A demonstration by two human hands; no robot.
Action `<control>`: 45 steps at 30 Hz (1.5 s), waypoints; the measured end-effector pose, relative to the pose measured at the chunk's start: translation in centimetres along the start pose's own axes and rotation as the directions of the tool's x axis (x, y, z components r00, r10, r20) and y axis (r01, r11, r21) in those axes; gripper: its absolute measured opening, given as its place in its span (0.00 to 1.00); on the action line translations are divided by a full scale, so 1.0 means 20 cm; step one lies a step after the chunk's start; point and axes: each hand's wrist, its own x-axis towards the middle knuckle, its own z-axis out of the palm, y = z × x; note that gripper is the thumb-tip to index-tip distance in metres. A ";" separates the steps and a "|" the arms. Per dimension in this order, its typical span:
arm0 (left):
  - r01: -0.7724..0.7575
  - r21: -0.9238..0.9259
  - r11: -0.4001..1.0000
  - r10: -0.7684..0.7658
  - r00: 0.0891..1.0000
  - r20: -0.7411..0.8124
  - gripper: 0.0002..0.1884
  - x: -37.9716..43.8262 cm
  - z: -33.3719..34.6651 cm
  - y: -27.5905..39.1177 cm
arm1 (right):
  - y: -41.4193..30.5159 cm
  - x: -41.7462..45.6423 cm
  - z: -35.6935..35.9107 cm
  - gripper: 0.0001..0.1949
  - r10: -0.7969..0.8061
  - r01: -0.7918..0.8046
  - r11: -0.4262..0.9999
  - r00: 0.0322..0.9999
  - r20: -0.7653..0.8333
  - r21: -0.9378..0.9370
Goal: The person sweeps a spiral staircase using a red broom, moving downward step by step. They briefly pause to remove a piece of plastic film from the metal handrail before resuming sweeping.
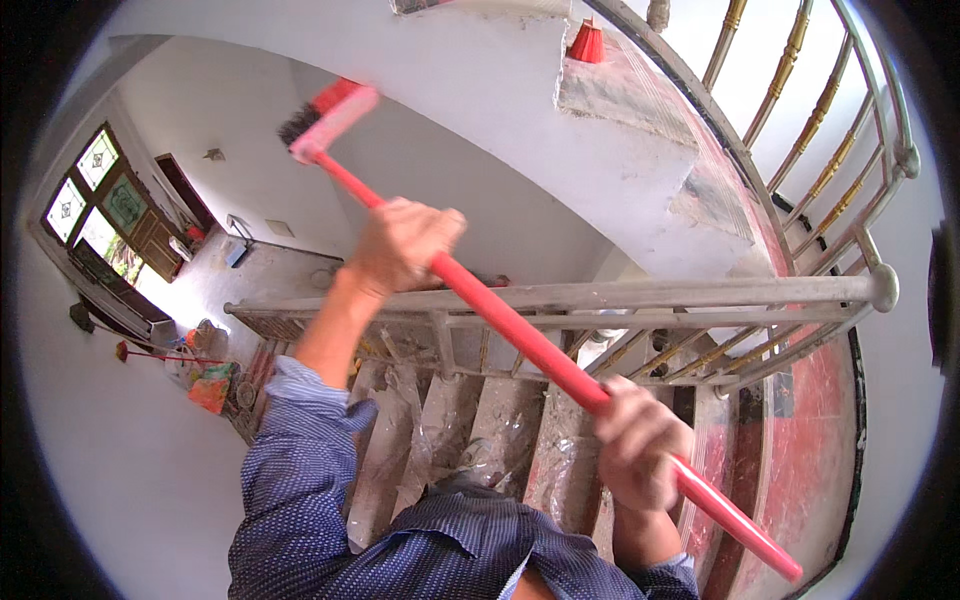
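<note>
Both of my hands are closed around the red handle (510,322) of a long broom. My left hand (405,244) grips it below the head, and my right hand (645,442) holds it nearer the butt end, which sticks out past the fist. The broom head (334,124), with red and dark bristles on a pink block, is raised at the upper left. It is slightly blurred and appears at the lower edge of the white stair side (465,82); whether it touches is unclear.
A metal handrail (600,295) crosses just beyond my arms. Dusty stairs (495,427) with plastic film descend below me. On an upper step sits a red brush head (587,42). Cleaning tools and bags (210,386) lie below left, near an open door (112,240).
</note>
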 end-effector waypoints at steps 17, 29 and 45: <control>0.198 -0.192 0.961 -0.195 0.980 0.034 0.05 -0.21 0.11 0.30 | -0.15 -0.01 -0.17 0.26 0.162 -0.159 0.961 0.987 -0.008 -0.227; -0.017 -0.433 0.901 0.065 0.993 0.096 0.09 0.08 0.83 0.55 | -0.34 -0.45 -0.18 0.28 0.121 -0.309 0.725 0.937 -0.327 -0.616; -0.034 -0.767 0.641 0.169 0.981 0.097 0.06 0.26 0.99 0.95 | -0.54 -0.45 -0.09 0.11 0.003 -0.286 0.559 0.940 -0.342 -0.779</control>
